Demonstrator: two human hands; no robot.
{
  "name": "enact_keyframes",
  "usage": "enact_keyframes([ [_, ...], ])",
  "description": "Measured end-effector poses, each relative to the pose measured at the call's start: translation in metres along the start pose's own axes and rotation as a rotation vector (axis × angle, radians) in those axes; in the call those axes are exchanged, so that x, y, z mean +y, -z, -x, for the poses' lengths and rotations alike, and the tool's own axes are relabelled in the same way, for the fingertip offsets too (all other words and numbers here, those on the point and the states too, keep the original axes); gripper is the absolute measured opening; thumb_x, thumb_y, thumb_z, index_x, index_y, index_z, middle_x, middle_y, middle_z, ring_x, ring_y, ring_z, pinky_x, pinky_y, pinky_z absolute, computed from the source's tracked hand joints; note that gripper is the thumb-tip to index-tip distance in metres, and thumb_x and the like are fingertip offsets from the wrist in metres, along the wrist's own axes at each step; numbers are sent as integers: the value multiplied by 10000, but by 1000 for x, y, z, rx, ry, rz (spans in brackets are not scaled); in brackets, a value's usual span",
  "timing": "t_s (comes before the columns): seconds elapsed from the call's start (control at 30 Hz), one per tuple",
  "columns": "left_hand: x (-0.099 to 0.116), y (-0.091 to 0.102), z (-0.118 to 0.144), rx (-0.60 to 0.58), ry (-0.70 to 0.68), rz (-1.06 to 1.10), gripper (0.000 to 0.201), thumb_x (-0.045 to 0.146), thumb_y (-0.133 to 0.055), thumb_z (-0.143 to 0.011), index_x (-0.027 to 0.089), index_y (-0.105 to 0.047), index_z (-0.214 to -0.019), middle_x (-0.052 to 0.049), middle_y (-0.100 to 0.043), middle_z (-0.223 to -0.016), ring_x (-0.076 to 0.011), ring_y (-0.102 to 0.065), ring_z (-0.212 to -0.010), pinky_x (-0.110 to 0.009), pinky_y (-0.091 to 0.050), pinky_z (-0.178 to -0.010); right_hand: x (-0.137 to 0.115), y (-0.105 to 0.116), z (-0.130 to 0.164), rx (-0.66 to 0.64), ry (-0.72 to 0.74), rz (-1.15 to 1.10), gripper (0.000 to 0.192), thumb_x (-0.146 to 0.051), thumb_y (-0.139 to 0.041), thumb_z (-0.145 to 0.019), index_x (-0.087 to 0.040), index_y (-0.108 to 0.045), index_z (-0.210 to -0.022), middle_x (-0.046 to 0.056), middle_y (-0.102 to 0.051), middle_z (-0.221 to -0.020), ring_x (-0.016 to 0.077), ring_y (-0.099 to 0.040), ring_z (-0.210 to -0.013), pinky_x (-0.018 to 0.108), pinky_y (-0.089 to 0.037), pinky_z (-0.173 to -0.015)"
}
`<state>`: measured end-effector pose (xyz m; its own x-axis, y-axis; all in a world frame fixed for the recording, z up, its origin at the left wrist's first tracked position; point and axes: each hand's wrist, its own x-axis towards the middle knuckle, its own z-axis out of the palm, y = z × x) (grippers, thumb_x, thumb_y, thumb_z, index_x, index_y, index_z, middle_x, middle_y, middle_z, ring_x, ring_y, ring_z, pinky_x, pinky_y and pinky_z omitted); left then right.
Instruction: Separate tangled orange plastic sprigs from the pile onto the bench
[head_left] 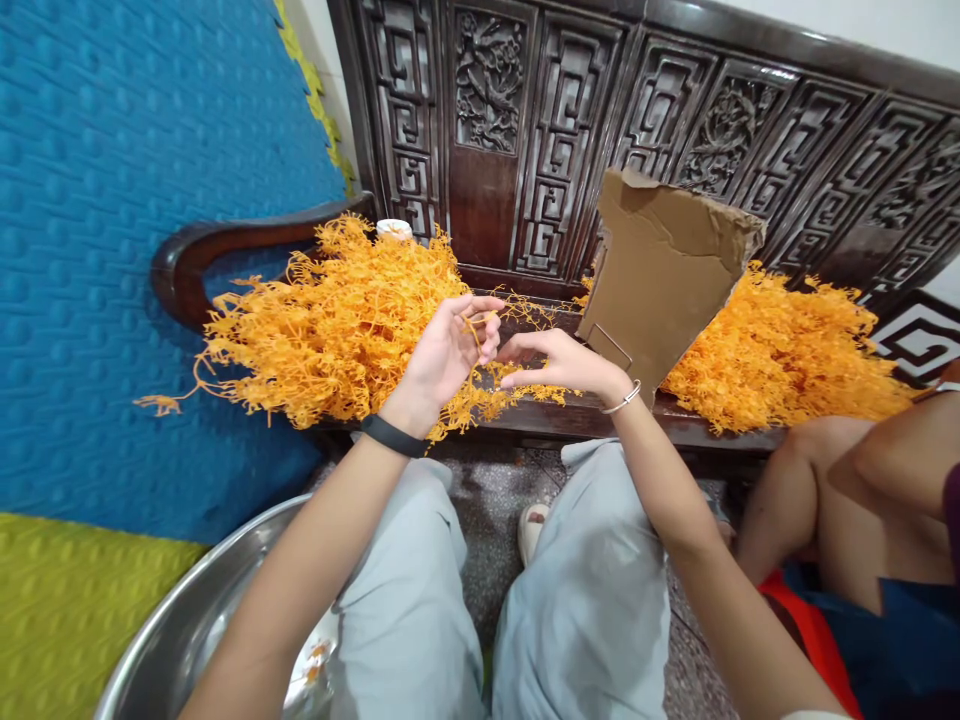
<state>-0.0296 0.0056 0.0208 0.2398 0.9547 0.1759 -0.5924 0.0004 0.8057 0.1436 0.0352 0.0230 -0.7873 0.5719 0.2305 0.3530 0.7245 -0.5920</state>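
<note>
My left hand (pixel 450 345), palm turned up, has its fingers closed on a thin orange branching sprig (pixel 474 335) that looks like plastic. Close to its right is my right hand (pixel 559 362), with fingers and thumb apart and nothing visible between them. A big heap of tangled orange sprigs (pixel 337 320) lies to the left of my left hand on a dark wooden bench (pixel 555 315). Beneath both hands, loose orange sprigs (pixel 487 395) are scattered along the bench's front part. The fingertips of my right hand point toward the held sprig, apart from it.
An upright cardboard piece (pixel 660 270) stands right of my hands, before a second orange heap (pixel 780 350). A white round container (pixel 394 230) sits behind the left heap. A metal basin (pixel 217 560) is at lower left. Another person's bent legs (pixel 847 480) are at right.
</note>
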Motion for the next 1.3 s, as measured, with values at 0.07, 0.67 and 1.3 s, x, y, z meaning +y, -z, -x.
enact_keyframes([
  [0.07,0,1,0,16,2,17,229,350,-516,-775,145,-619,-761,28,-467,-568,-53,-433,-441,-185,-350,-405,-7,-3,1,33,39,73,245,-364,-634,-761,-132,-636,-841,34,-662,-808,127,-579,-727,266,-438,-727],
  [0.67,-3,8,4,-28,-292,-29,431,416,-688,-650,233,-579,-1025,-28,-590,-1215,-221,-492,-1199,-334,-408,-994,-22,-6,0,480,-71,-571,230,-393,-632,-755,-181,-545,-767,-32,-548,-628,61,-538,-530,203,-451,-511],
  [1.3,-13,-3,10,75,-169,-553,122,234,-722,-619,158,-653,-686,-5,-666,-706,-131,-604,-713,-268,-455,-747,-30,-11,-3,668,-64,-440,223,-382,-645,-737,-171,-576,-709,-23,-575,-660,66,-527,-563,213,-457,-550],
])
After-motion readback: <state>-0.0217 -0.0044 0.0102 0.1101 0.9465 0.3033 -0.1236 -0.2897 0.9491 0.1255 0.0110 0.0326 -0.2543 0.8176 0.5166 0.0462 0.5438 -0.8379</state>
